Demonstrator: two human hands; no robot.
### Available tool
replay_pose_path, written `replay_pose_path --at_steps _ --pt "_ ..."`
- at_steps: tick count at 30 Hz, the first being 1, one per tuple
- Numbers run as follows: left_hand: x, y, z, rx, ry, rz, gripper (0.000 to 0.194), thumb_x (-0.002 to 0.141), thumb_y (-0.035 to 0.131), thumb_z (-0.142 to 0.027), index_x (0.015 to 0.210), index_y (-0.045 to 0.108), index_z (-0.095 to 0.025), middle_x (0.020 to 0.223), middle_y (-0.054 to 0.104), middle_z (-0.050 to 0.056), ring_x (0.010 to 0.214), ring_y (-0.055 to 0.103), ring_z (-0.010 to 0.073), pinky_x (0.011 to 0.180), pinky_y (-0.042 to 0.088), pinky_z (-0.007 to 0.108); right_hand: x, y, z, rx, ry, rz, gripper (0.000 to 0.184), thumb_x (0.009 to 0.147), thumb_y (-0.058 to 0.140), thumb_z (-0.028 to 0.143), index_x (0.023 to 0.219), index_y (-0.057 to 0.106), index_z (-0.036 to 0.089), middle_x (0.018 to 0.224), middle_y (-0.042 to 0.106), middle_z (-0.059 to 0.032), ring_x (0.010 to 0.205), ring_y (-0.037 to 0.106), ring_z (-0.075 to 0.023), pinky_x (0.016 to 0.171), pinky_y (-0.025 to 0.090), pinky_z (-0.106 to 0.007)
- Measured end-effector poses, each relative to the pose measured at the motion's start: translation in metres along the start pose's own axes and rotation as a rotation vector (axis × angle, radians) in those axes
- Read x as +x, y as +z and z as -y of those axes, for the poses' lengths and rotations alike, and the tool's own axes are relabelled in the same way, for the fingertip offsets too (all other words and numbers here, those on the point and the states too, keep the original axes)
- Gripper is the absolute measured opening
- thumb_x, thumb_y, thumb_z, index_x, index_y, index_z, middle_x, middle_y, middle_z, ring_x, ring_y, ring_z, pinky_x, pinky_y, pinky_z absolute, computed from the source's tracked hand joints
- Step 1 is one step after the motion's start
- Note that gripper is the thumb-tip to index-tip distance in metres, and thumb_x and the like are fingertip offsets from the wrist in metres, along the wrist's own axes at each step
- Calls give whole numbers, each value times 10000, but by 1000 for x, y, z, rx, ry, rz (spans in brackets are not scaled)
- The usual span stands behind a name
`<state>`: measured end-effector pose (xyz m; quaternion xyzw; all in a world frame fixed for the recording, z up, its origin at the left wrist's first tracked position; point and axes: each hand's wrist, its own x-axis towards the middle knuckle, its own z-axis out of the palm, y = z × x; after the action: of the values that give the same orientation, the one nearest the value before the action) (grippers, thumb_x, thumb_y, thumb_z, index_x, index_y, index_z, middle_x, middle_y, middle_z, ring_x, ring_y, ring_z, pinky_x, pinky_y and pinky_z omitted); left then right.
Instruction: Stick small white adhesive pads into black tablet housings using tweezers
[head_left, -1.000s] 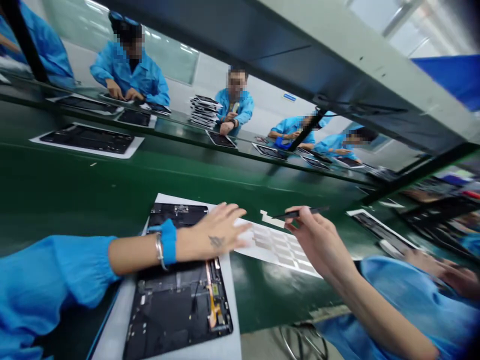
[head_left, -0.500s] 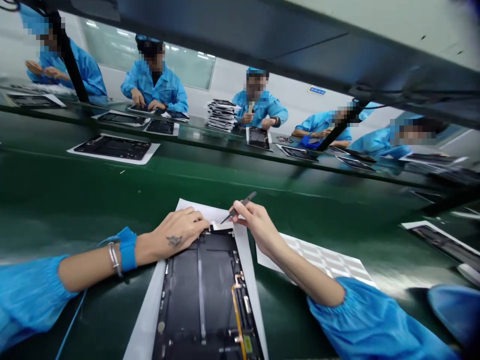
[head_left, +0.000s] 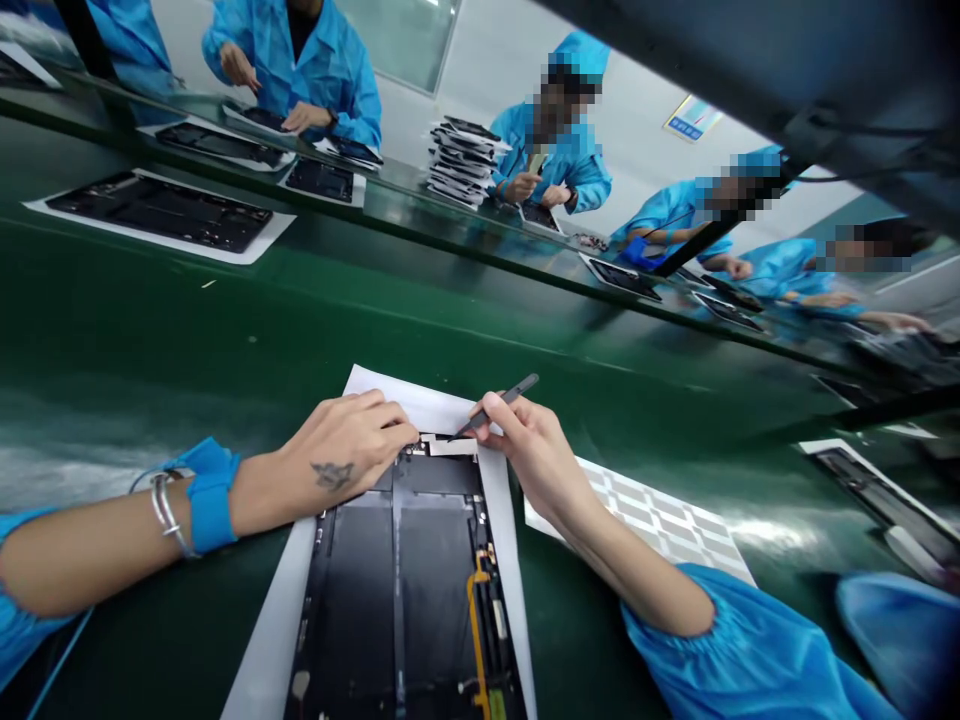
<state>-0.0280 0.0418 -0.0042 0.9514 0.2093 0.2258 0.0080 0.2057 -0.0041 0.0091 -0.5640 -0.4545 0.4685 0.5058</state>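
An opened tablet [head_left: 435,540] with dark internals and an orange flex cable lies on a white sheet [head_left: 259,640] in front of me. My left hand [head_left: 345,450] rests over its upper left corner. The fingers are curled together at the far edge, and whatever lies between their tips is hidden. Dark tweezers [head_left: 506,400] are gripped by my right hand [head_left: 536,445] near the upper right corner. Their points are at a small white strip [head_left: 452,447], which lies along the tablet's far edge, just right of my left fingertips.
A sheet of grey-and-white labels [head_left: 667,520] lies right of the tablet, partly under my right forearm. Another opened tablet [head_left: 165,215] lies far left on the green table [head_left: 315,300]. Co-workers in blue sit beyond, beside a stack of sheets and panels [head_left: 465,160]. A dark post [head_left: 720,225] stands right.
The white strip, tilted up beside the tweezers before, now lies along the tablet's far edge. My right hand has moved slightly with the tweezers. The camera view has shifted and tilted.
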Motion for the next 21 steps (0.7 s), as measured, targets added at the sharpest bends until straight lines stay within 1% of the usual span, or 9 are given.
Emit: replay_pose_path --at_steps 5,11,16,21 --pt "-1 -1 -1 -18 -3 9 169 993 521 -123 1007 681 -174 1018 693 17 868 576 189 712 440 318 -5 0 -3 -1 -33 -23 462 776 778 602 661 654 172 694 594 -18 763 603 -177 735 486 -287" --pt "1 -5 -3 -17 -21 77 207 1007 485 -121 1018 688 -164 1041 695 38 893 583 199 732 456 330 -6 0 -3 -26 -38 -25 459 793 765 598 652 638 179 698 601 -25 757 594 -180 728 480 -293" --pt "2 -5 -2 -21 -18 76 203 1004 491 -115 1028 688 -157 1043 693 39 895 585 207 743 471 340 -5 1 -3 -28 -39 -25 476 781 771 605 622 619 183 699 612 -30 737 591 -174 717 480 -289" --pt "1 -4 -2 -32 -9 74 212 1008 480 -113 1035 687 -152 1051 691 42 898 579 207 739 464 338 -5 0 -3 -38 -37 -25 464 781 767 606 644 633 183 686 605 -24 740 595 -180 719 483 -295"
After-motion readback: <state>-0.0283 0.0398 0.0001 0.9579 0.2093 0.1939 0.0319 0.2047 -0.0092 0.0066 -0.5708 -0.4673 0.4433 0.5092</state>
